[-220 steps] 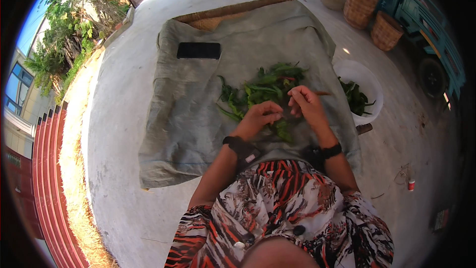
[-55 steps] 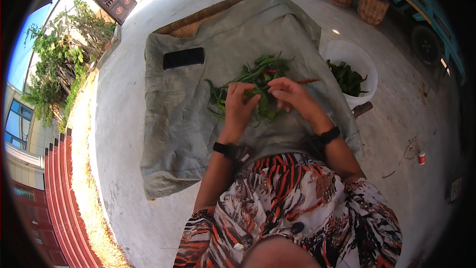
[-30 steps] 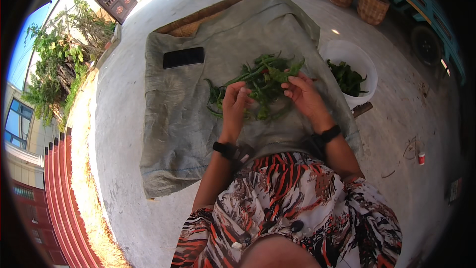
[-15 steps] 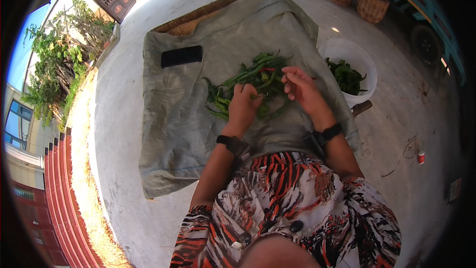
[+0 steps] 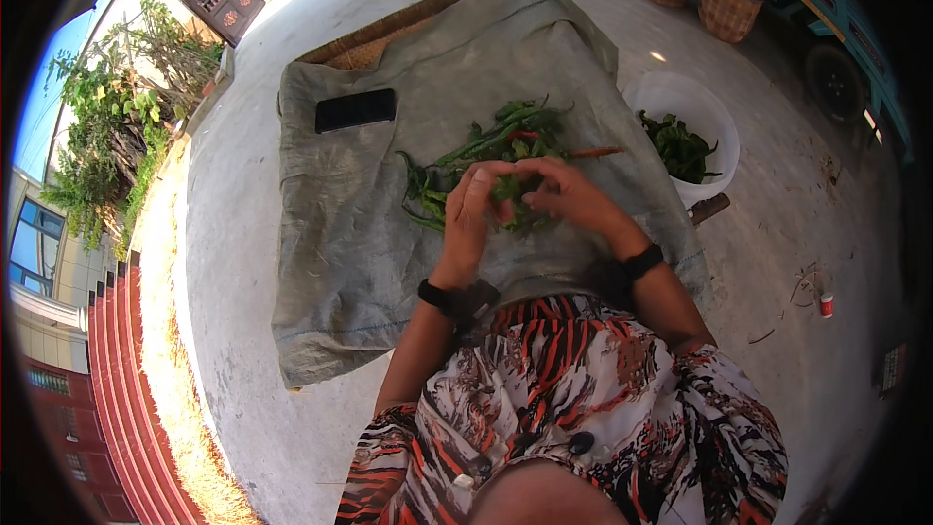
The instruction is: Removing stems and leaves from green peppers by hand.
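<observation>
Over the near side of a loose pile of green chili peppers (image 5: 476, 148), my two hands meet at the fingertips. My left hand (image 5: 468, 219) is closed, thumb and fingers pinched round what looks like a green chili pepper, mostly hidden by the fingers. My right hand (image 5: 573, 196) reaches in from the right, its fingers bent and pressed toward the left fingertips; what they grip is hidden. Green shows in the gap between the hands. A red chili pepper (image 5: 595, 152) lies just beyond my right hand. The pile rests on a grey-green cloth (image 5: 360, 204).
The cloth drapes over a woven mat (image 5: 364, 51). A black phone (image 5: 356, 111) lies at its far left. To the right stands a white tub (image 5: 717, 117) holding green leaves (image 5: 680, 148). Wicker baskets (image 5: 729, 5) and a teal vehicle (image 5: 826, 0) stand at the far right.
My right hand has moved left and nearer to me, from open fingers to meeting my left fingertips. The red chili pepper behind it has come into view.
</observation>
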A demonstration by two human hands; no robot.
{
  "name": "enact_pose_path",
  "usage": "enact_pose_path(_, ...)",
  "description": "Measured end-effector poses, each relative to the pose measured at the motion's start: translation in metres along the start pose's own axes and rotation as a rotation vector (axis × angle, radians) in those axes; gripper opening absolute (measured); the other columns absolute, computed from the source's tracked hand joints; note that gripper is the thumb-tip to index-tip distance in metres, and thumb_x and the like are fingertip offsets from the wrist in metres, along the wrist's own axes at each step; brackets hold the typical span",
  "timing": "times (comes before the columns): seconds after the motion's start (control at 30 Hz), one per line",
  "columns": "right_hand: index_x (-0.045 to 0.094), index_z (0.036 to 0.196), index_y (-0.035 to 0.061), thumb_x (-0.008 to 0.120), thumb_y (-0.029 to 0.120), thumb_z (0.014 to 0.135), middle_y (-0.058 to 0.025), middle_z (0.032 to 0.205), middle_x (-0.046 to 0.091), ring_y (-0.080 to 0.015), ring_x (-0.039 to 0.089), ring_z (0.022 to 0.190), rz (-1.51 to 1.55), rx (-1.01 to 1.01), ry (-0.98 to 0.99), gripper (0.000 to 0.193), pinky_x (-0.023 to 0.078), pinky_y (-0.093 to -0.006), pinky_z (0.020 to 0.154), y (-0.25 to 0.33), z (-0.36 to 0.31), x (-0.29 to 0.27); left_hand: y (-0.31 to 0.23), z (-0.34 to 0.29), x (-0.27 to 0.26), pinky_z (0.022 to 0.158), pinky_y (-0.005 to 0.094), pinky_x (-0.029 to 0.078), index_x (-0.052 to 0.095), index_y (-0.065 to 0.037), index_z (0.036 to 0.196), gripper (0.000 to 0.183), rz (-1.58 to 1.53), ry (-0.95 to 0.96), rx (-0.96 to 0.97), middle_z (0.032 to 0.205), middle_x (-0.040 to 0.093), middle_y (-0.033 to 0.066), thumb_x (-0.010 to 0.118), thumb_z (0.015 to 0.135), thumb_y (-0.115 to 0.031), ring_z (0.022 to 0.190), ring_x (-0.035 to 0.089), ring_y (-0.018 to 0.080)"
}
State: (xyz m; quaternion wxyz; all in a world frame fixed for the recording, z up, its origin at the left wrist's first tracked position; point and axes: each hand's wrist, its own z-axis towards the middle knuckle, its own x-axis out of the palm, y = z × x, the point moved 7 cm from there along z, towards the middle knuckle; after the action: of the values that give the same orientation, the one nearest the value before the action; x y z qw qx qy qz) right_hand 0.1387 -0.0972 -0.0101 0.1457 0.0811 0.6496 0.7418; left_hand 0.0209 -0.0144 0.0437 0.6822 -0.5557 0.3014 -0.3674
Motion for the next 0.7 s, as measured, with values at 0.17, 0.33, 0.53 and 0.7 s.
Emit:
enact_pose_path(0.17,0.057,0.113,0.0045,0.066,0.016,0.084,-0.0012,0.089,0.053,-0.0068,0.052,0.071,-0.094,0.003,-0.044,0.032,0.043,-0.0209,0.056,-0.001,0.001,-0.001,-0.001,-0.001,0.003,0.061,0.0255,0.044,0.057,0.002,0.110,0.047,-0.139,0.068,0.025,0.076,0.059,0.0067,0.031,0.101,-0.036,0.063,0.054,0.0114)
enact_pose_path(0.33,0.059,0.101,0.0069,0.060,0.027,0.091,0.0014,0.074,0.057,-0.0067,0.050,0.055,0.206,0.123,-0.225,0.022,0.041,-0.0211,0.050,-0.010,-0.002,-0.019,0.001,0.008,-0.023,0.057,0.0235,0.044,0.052,0.000,0.119,0.033,0.054,-0.178,0.063,0.082,0.058,0.0037,0.047,0.098,-0.024,0.062,0.051,0.0084)
enact_pose_path(0.53,0.060,0.102,0.0104,0.055,0.034,0.093,0.0018,0.079,0.060,-0.0099,0.054,0.061,1.087,-0.133,-0.586,0.026,0.041,-0.0236,0.049,-0.021,-0.011,-0.069,0.030,0.008,-0.070,0.070,0.0338,0.047,0.056,-0.005,0.112,0.033,0.937,-0.161,0.223,0.100,0.057,0.0133,0.055,0.078,-0.001,0.078,0.059,0.0260)
enact_pose_path(0.7,0.060,0.106,0.0112,0.055,0.033,0.093,0.0012,0.083,0.063,-0.0106,0.055,0.064,1.149,-0.085,-0.453,0.025,0.041,-0.0245,0.049,-0.028,-0.008,-0.070,0.040,0.000,-0.069,0.077,0.0416,0.046,0.059,-0.009,0.107,0.035,1.032,-0.037,0.116,0.107,0.055,0.0153,0.055,0.073,-0.001,0.092,0.056,0.0378)
